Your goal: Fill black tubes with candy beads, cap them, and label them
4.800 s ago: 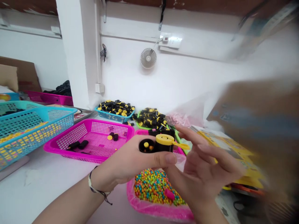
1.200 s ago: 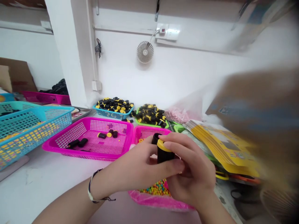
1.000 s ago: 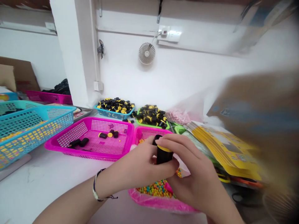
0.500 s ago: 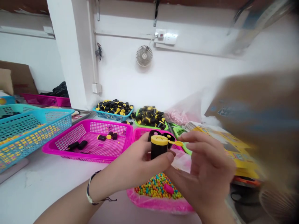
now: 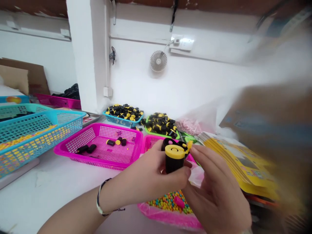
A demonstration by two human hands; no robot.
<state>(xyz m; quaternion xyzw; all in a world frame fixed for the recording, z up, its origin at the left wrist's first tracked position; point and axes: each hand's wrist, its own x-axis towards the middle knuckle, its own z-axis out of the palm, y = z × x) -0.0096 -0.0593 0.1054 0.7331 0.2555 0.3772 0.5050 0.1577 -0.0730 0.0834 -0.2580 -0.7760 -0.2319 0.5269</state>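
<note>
My left hand (image 5: 156, 172) is closed around several small black canisters. The front canister (image 5: 174, 165) stands upright and has a yellow lid (image 5: 175, 150). Behind it show the dark tops of two others, one with a pink spot inside. A yellow flip cap (image 5: 189, 147) sticks up at the right side of the group. My right hand (image 5: 219, 185) has its fingertips against this cap, fingers bent and close together. Its thumb reaches under the left hand, and the thumb tip is hidden. Below the hands lies a pink tray (image 5: 168, 217) of small coloured balls (image 5: 165, 202) with a pink scoop-like piece (image 5: 179, 201).
A pink basket (image 5: 97, 159) holds a few canisters. Blue (image 5: 122, 121) and green (image 5: 158, 133) baskets behind are heaped with them. Left stands a blue basket (image 5: 60, 130) with yellow pieces. Yellow printed cards (image 5: 248, 165) and a cardboard box (image 5: 273, 120) are at right.
The yellow flip cap has swung from lying outward to upright under my right fingertips. My left hand keeps its hold on the canisters. The whole view has shifted slightly.
</note>
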